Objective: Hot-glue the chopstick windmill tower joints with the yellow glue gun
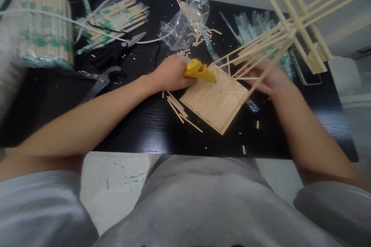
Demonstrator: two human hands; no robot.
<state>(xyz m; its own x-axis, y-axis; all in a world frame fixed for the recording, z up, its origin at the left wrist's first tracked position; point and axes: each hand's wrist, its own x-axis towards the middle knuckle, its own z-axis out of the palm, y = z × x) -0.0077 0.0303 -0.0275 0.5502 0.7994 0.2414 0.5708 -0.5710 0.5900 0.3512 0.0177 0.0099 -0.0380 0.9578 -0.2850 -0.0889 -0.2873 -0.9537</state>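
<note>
Gray shirt [197, 200] is seen nearest, yellow glue gun [199, 70] is gripped by left hand [173, 74] over stick model [213, 98] on black bench [139, 123], and right hand [268, 76] is half-hidden behind the model, so its grip can't be told.

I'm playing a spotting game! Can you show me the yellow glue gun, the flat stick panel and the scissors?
Yellow glue gun [199, 70]: head view, on its body.
Flat stick panel [211, 102]: head view, on its top surface.
Scissors [124, 44]: head view, at the pivot.
</note>
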